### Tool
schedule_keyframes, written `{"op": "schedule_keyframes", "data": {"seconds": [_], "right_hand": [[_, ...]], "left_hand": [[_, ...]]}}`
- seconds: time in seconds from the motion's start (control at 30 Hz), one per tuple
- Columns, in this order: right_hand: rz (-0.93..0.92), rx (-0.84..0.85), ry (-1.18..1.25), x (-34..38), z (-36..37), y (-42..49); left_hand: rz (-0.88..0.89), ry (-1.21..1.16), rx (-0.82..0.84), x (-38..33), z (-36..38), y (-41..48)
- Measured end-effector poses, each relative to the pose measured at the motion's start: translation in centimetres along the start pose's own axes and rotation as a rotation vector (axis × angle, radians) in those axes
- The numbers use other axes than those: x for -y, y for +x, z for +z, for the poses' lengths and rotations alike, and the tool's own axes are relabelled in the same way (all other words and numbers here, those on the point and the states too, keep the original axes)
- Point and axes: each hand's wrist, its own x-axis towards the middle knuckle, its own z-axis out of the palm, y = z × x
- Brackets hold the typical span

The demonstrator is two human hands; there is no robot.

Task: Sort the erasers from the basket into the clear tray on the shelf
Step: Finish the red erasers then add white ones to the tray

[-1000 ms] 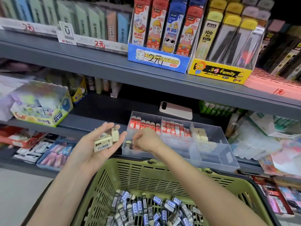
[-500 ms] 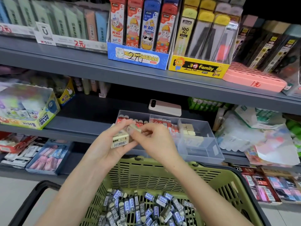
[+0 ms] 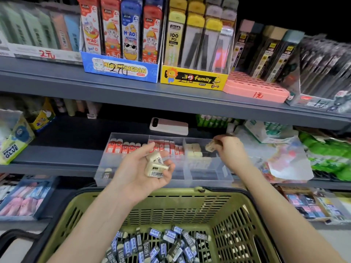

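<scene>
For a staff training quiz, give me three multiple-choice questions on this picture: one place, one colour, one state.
1. What colour is the basket? A green; B red; C blue.
2. Where is the right hand's eraser? A in the basket; B over the clear tray's right section; C in the left hand.
3. What is the left hand doing? A gripping the basket; B lying flat, empty; C holding cream erasers.
Answers: A, green slatted walls; B, it hangs above the cream row; C, barcoded blocks in its fingers.
</scene>
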Motion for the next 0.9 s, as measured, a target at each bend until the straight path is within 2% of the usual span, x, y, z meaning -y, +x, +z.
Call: {"op": "schedule_keyframes", "data": {"seconds": [0.07,0.13,0.3,0.37,0.43,0.5,0.53,0.6,0.67,0.8,0.9], "right_hand": [[-0.090,0.079,-0.220,-0.2,0.7,0.7],[-0.145,0.122,-0.307,-0.2,1.3,1.1],[-0.131,0.309,-0.181,-0.6,2.4,1.6],[-0.115,0.324,-0.121,-0.8,2.1,1.4],[-0.120,0.270,-0.141,-0.6,1.4,0.9],[-0.181,0.080,-0.179,0.3,0.5,-0.2],[-0.224,-0.022,-0.089,1.0,0.0,-1.0],[-0.314,-0.127,0.276,3.3,-1.3,-3.6],[-0.385,-0.107,0.453,5.6,-2.2,-6.4],[-0.412,-0.082,0.292,7.7,-1.9,-8.5],[-0.338,-0.086,0.352,8.0,-1.1,-8.4]], "left_hand": [[-0.033,-0.028,0.014,0.1,-0.1,0.3],[-0.052,-0.042,0.020,0.2,-0.2,0.6],[-0.059,-0.045,0.004,0.3,-0.4,1.1],[-0.040,-0.066,0.003,0.4,-0.2,1.1],[-0.023,-0.081,-0.001,0.5,-0.1,1.2],[-0.013,-0.110,-0.021,0.6,-0.1,1.3],[-0.008,-0.128,-0.024,0.7,-0.1,1.3],[-0.006,-0.135,-0.003,1.0,-0.1,1.6],[-0.002,-0.121,0.036,1.3,0.0,1.8],[-0.020,-0.110,0.086,1.9,0.5,1.7],[-0.008,-0.094,0.093,2.2,0.8,1.6]]}}
